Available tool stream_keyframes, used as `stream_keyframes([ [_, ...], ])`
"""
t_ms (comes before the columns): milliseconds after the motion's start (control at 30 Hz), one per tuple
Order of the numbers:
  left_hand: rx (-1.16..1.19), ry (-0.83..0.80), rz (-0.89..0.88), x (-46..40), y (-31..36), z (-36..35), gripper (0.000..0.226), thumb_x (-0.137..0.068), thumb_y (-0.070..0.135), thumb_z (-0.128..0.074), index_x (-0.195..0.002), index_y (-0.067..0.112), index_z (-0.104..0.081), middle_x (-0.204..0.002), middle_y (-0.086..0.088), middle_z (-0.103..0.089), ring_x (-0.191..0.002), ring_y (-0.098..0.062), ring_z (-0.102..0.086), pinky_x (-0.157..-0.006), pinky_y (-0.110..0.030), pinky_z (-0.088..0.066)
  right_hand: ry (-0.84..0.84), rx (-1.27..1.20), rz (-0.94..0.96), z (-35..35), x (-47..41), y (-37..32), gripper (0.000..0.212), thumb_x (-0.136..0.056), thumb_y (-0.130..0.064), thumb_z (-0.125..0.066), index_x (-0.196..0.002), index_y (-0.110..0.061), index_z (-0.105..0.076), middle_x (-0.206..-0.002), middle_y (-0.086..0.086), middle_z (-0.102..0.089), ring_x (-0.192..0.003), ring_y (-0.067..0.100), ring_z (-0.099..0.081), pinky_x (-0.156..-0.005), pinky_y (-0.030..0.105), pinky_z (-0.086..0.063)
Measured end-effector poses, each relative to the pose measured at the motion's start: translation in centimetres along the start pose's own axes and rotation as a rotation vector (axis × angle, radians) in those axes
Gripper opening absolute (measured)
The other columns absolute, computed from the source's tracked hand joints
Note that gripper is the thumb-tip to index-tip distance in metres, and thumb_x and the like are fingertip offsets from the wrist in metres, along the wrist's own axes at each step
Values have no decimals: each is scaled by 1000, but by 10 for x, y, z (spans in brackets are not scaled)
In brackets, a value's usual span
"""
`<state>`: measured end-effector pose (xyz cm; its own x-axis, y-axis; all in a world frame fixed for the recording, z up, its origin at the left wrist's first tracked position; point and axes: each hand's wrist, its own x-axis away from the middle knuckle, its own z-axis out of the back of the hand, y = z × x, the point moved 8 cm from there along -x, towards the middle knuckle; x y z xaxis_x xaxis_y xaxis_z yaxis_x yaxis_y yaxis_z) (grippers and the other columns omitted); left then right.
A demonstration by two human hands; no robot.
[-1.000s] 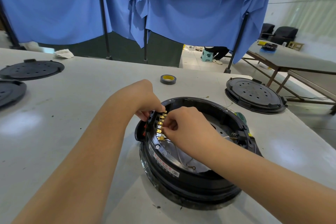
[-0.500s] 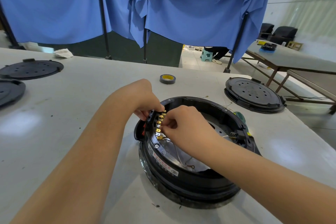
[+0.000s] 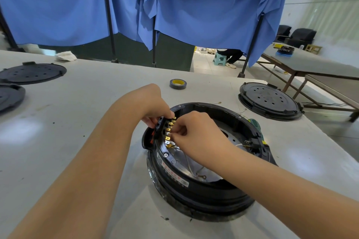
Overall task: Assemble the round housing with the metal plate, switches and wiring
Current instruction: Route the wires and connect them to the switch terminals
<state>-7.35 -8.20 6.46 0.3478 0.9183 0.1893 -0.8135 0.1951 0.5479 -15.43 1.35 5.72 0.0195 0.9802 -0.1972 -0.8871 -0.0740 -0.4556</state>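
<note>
The round housing (image 3: 204, 161) stands on the bench (image 3: 68, 122), in front of the person and a little to the right, with the metal plate (image 3: 229, 137) seen lying inside it. At the housing's left rim a black switch block (image 3: 158, 131) with a row of brass terminals (image 3: 168, 133) is seated.

The left hand (image 3: 153, 106) is curled on the outer side of the switch block and is judged to be steadying it. The right hand (image 3: 196, 134) is closed in a pinch right at the terminals; what is pinched is too small to make out, though a wire connector seems likely. Thin wires (image 3: 192, 169) are seen trailing across the plate below that hand.

Compared with 1 second ago, very little has shifted: both hands are kept at the same spot on the rim, and the right hand's fingertips seem to have been brought slightly lower along the terminal row. The housing itself has not been moved. This is taken to mean that the wiring step is being worked through terminal by terminal, and that the plate and switch block are already in place. Loose wire ends inside the housing suggest that more connections remain.

A roll of tape (image 3: 178, 83) lies beyond the housing, a round black cover (image 3: 270, 101) rests to the right, and 2 more black covers (image 3: 33, 72) lie at the far left.
</note>
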Motion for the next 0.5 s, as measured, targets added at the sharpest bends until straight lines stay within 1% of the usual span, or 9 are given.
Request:
stream_keyframes([
  [100, 2, 5, 0, 0, -1, 0, 27, -85, 27, -73, -79, 3, -63, -58, -8, -63, -39, -13, -61, -43, -20, -52, -8, -21, 2, 0, -1, 2, 11, -83, -18, -62, -80, -17, -72, -80, -3, -69, -82, 17, -64, -80, 38, -54],
  [167, 7, 5, 2, 0, -1, 0, 26, -84, 27, -73, -79, 3, -64, -58, -8, -64, -41, -14, -62, -43, -20, -53, -22, -14, -1, 0, 0, 5, 9, -83, -24, -63, -82, -20, -71, -78, -6, -67, -80, 14, -63, -78, 37, -53],
  [267, 18, 0, 1, 0, -2, -1, 26, -85, 26, -73, -79, 3, -63, -60, -8, -64, -42, -14, -63, -44, -20, -53, -31, 8, 20, 2, 3, 10, 9, -85, -36, -63, -87, -27, -61, -73, -10, -61, -73, 7, -57, -68, 30, -49],
  [367, 29, -5, 0, 1, -2, 0, 25, -85, 26, -72, -79, 3, -64, -61, -8, -65, -42, -13, -63, -48, -21, -55, -82, -5, 101, 1, 8, 5, 7, -85, -33, -62, -88, -30, -56, -64, -10, -57, -64, 4, -54, -61, 27, -45],
  [433, 30, -4, 2, 1, -2, 1, 25, -85, 26, -72, -80, 3, -63, -62, -9, -65, -40, -13, -62, -47, -21, -55, -148, 22, 145, -4, 10, 0, 9, -82, -30, -62, -87, -33, -55, -60, -11, -56, -62, 2, -53, -62, 27, -46],
  [500, 23, -6, 5, 2, -2, 0, 26, -85, 27, -72, -81, 4, -63, -63, -9, -64, -40, -13, -62, -48, -21, -55, -183, 81, 160, -8, 11, -2, 8, -81, -33, -63, -86, -34, -57, -58, -12, -54, -62, 1, -51, -62, 28, -46],
])
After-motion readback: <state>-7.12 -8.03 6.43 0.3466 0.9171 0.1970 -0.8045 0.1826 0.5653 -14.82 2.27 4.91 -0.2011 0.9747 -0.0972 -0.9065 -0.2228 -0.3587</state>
